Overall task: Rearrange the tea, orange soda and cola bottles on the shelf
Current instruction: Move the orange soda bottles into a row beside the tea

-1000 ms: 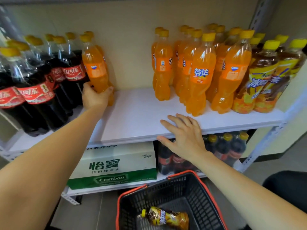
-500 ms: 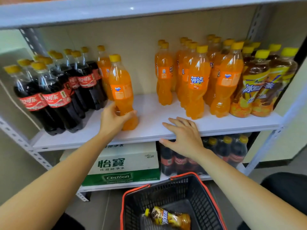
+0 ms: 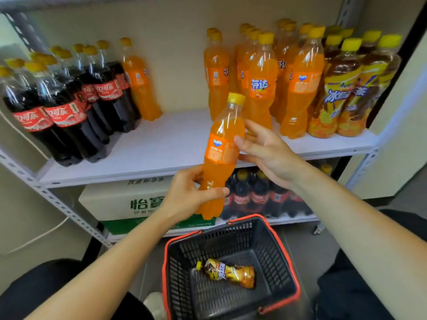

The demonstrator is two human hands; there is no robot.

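Orange soda in transfer. A clear plastic bottle of orange soda [image 3: 223, 144] with a yellow cap is held in the air before the front edge of the white shelf board [image 3: 166, 144], cap up and slightly tilted. The left hand [image 3: 187, 199] grips its lower body. The right hand [image 3: 268, 151], fingers spread and nearly straight, touches the label with its thumb. Below, a black plastic basket [image 3: 231, 236] with a red rim holds one yellow-labelled tea bottle [image 3: 227, 272] lying on its side.

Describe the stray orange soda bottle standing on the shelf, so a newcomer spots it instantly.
Start at the white shelf and go to the cola bottles crowded at its left end. At their rear right edge stands one orange soda bottle: the only orange one beside the dark colas.
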